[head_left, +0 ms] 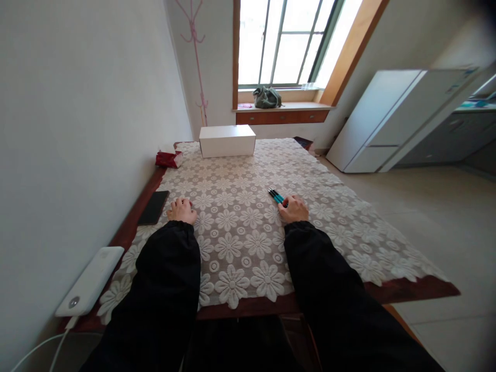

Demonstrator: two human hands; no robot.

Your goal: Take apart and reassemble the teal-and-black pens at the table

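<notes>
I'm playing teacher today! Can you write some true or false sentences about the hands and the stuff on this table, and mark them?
1. The right hand holds teal pens. True.
2. The left hand holds the black phone. False: the phone lies apart, beside it.
3. A white box stands at the table's far end. True.
4. The tablecloth is plain blue. False: it is white lace with flowers.
5. A white power bank lies at the near left edge. True.
</notes>
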